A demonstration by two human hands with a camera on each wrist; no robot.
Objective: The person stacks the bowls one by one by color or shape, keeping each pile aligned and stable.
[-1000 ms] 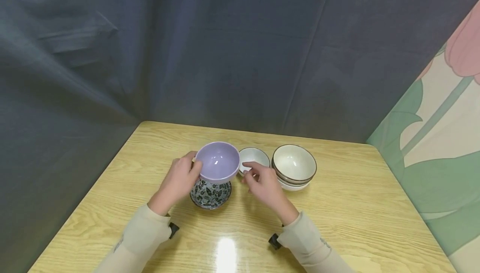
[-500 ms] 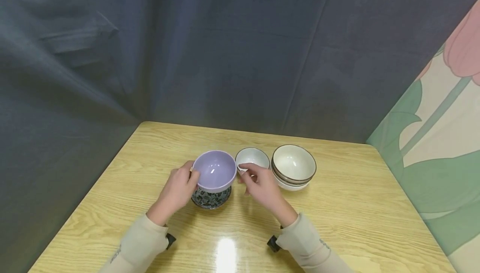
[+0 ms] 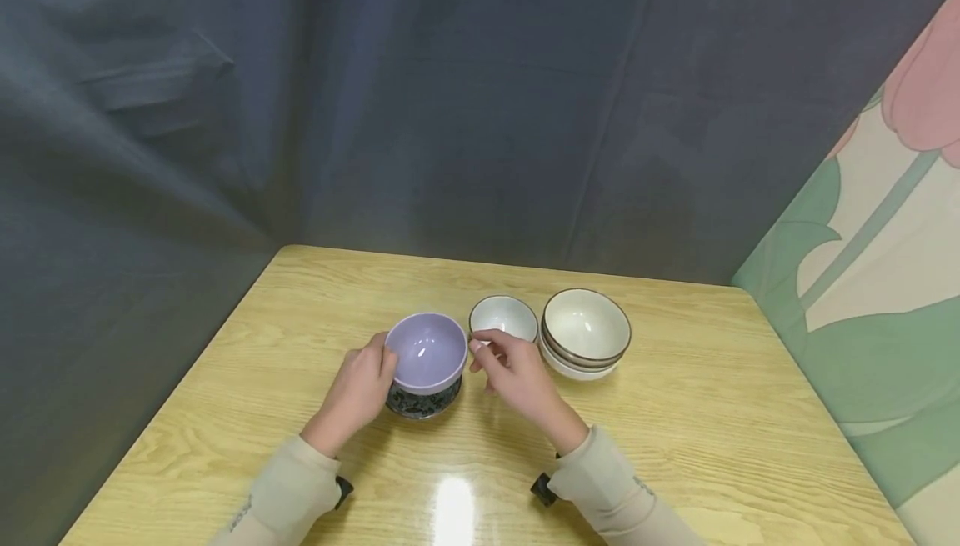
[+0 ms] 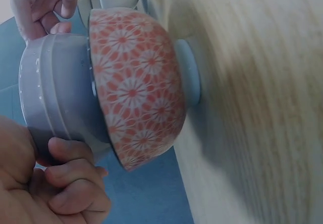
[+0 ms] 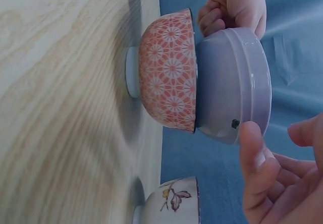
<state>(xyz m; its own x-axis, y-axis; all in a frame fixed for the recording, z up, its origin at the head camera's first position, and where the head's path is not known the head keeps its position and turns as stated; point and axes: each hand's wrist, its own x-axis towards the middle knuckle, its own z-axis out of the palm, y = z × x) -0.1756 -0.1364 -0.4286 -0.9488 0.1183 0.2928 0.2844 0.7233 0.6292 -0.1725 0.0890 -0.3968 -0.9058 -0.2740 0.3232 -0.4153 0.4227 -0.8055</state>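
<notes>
My left hand [image 3: 352,392] grips the left rim of a purple bowl [image 3: 426,350]. The purple bowl's lower part sits in the mouth of a patterned bowl [image 3: 423,404]. In both wrist views, the patterned bowl's outside [image 4: 139,85] shows orange-red with white flowers, and it stands on the table. My right hand [image 3: 525,379] is at the purple bowl's right side. In the right wrist view, a right fingertip [image 5: 251,133] touches or nearly touches the purple bowl near a dark mark, while the thumb [image 5: 305,132] stays apart from it.
A small white bowl [image 3: 501,314] with a dark rim stands behind my right hand. To its right is a stack of cream bowls [image 3: 588,325] with brown rims. The wooden table [image 3: 712,413] meets a dark curtain [image 3: 465,112] at the back.
My left hand has lowered the purple bowl and brought it slightly nearer, over and into the patterned bowl. My right hand has shifted slightly left alongside it.
</notes>
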